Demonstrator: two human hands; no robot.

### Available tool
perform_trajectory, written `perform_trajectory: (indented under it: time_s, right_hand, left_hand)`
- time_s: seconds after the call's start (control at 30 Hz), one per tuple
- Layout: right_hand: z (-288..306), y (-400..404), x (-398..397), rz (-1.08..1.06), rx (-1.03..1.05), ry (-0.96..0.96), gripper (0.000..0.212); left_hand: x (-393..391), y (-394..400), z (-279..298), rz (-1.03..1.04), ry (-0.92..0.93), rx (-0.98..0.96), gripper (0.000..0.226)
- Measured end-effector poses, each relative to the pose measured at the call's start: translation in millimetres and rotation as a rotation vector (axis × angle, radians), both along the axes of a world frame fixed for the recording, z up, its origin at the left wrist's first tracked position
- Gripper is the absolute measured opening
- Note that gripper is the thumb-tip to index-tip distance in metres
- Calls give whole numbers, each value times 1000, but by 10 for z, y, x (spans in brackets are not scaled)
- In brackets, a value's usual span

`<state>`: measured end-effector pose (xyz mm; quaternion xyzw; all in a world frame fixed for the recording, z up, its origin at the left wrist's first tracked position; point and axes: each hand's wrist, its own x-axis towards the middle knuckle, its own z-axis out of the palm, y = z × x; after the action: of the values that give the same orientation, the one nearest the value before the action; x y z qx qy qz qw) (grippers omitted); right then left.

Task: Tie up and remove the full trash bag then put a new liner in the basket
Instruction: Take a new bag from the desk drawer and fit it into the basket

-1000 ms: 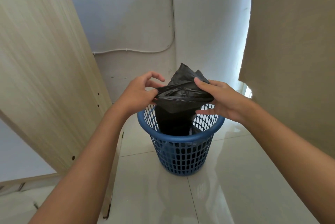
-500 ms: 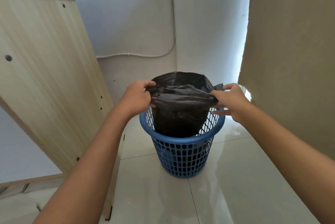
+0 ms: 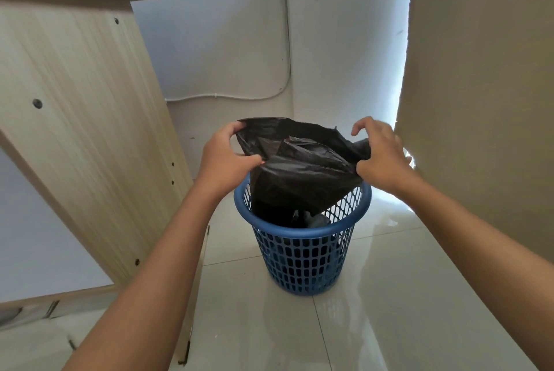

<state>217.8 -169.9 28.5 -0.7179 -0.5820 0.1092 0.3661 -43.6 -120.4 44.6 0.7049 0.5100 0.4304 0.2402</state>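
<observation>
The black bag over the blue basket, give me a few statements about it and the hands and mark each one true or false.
1. Both hands hold the black bag at its top edge, the left hand on one side and the right hand on the other. True.
2. The bag lies flat on the floor beside the blue basket. False: its lower part hangs inside the basket.
3. The basket has mesh walls with holes. True.
4. The basket stands on a wooden table. False: it stands on the pale tiled floor.
5. The mouth of the bag is tied in a knot. False: the hands hold it spread open.
</observation>
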Motion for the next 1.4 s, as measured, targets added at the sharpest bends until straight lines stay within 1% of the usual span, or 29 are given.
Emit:
perform_trajectory:
  time_s: [0.07,0.1,0.13,0.2,0.27,0.33,0.4,0.43,0.47,0.53,0.57,0.6,0.67,0.8,0.87,0.93,0.97,1.03,1.13,1.17,1.2,1.27,1.33,1.4]
  right_hand:
    - [64,-26,10,-73,112,28,51]
    - [94,-30,23,-107,163,46,44]
    - [115,-24,48,-135,200,50,42]
    - [138,-7,102,-179,202,1,47]
    - [116,3,142,-198,146,-60,48]
    - [79,-1,151,-186,145,-74,45]
    - [40,-12,139,-152,169,-115,45]
    - [28,-16,123,-131,165,-145,51]
    - [25,-17,112,-105,150,-167,62]
    - [39,-21,83,-54,104,-161,92]
    - [49,-31,68,-36,80,-149,104]
    - [58,-40,59,-28,58,-138,112]
    - [55,-38,63,-28,35,-126,114]
    - [24,6,129,-50,149,-129,99]
    - [7,18,208,-108,205,-105,81]
    - [-37,34,316,-195,222,-51,60]
    - [-60,36,361,-236,210,-16,52]
    - [-98,32,430,-291,202,18,44]
    - [-112,15,458,-331,191,-64,32]
    - [-111,9,443,-324,169,-69,33]
    - [-121,6,424,-308,128,-28,44]
    - [-139,-11,392,-239,16,132,72]
    - [-185,-16,399,-138,-132,237,96]
    - [-265,11,452,-90,-268,256,107]
  left_hand:
    - [-50,-3,-13,-62,65,-22,73]
    - [-85,5,-22,-81,126,-7,75]
    - [-122,16,-27,-89,201,19,76]
    - [-175,41,-27,-87,305,68,77]
    - [-192,53,-35,-69,329,86,74]
    - [-181,41,-52,-12,348,106,68]
    - [-152,40,-90,56,358,121,56]
    - [-131,43,-110,94,362,117,50]
    - [-104,46,-125,128,352,102,43]
    - [-40,38,-134,172,268,76,39]
    - [-13,33,-131,196,223,81,42]
    - [6,31,-125,222,197,99,48]
    - [19,41,-124,251,190,155,67]
    - [-24,91,-154,194,164,158,101]
    - [-81,127,-173,162,188,131,110]
    - [-154,154,-190,130,241,106,113]
    - [-198,167,-204,118,263,87,113]
    - [-286,195,-241,114,328,25,110]
    - [-386,212,-301,110,451,-60,109]
    - [-402,220,-316,101,461,-88,108]
    - [-410,225,-331,86,453,-118,107]
    - [-428,266,-368,57,426,-159,102]
    - [-463,304,-400,56,419,-195,101]
    - [-515,328,-452,58,458,-250,102]
